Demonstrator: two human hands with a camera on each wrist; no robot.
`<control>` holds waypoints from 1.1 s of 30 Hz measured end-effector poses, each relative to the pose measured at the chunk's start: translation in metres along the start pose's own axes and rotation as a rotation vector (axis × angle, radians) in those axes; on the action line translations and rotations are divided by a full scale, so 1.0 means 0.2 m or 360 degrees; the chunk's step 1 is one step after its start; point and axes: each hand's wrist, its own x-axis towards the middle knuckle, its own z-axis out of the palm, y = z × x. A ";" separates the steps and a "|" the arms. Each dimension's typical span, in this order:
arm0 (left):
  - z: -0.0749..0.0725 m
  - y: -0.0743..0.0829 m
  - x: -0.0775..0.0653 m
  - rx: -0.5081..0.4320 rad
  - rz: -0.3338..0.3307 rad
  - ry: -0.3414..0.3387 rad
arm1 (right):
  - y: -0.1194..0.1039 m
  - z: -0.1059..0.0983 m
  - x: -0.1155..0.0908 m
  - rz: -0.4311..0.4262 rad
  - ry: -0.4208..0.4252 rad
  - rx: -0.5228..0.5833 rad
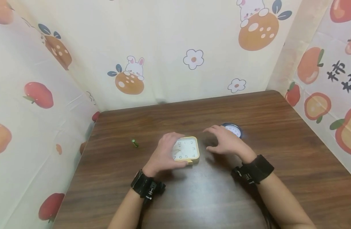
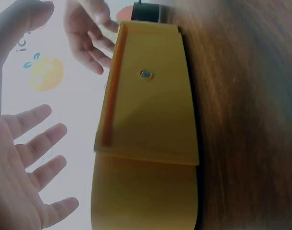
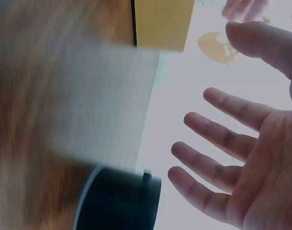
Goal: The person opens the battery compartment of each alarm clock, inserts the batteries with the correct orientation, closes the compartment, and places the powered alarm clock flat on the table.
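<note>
A square yellow-framed clock (image 1: 190,149) lies face up on the brown table, its yellow side (image 2: 148,100) large in the left wrist view. My left hand (image 1: 167,152) hovers over the clock's left part, fingers spread and thumb toward its near edge, covering some of the numerals. To the right of it, my right hand (image 1: 227,143) is held in the air with fingers apart and nothing between them. Just beyond the right hand is a round clock (image 1: 233,128) with a dark blue rim, partly hidden by that hand; its dark side (image 3: 119,201) shows in the right wrist view.
A small green pin-like object (image 1: 135,143) is on the table (image 1: 121,178) to the left of the yellow clock. Fabric (image 1: 169,38) printed with fruit and rabbits hangs behind the table and along both sides. Each wrist wears a black strap (image 1: 258,168) with a camera and cable.
</note>
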 end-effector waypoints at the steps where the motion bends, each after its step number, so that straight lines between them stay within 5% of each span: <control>1: 0.00 0.01 0.00 0.0006 0.0005 -0.0002 | 0.02 -0.01 0.00 0.0033 0.0015 -0.0027; 8: 0.01 0.01 0.00 0.0026 -0.0027 -0.0003 | 0.15 -0.07 -0.03 0.0259 0.0083 -0.0228; 18: 0.02 0.09 0.03 -0.0049 0.0029 -0.0015 | 0.27 -0.11 -0.07 0.0412 0.0009 -0.0158; 33: 0.13 0.33 0.24 -0.0160 -0.0033 -0.0055 | 0.36 -0.19 -0.15 0.0483 -0.0098 -0.0017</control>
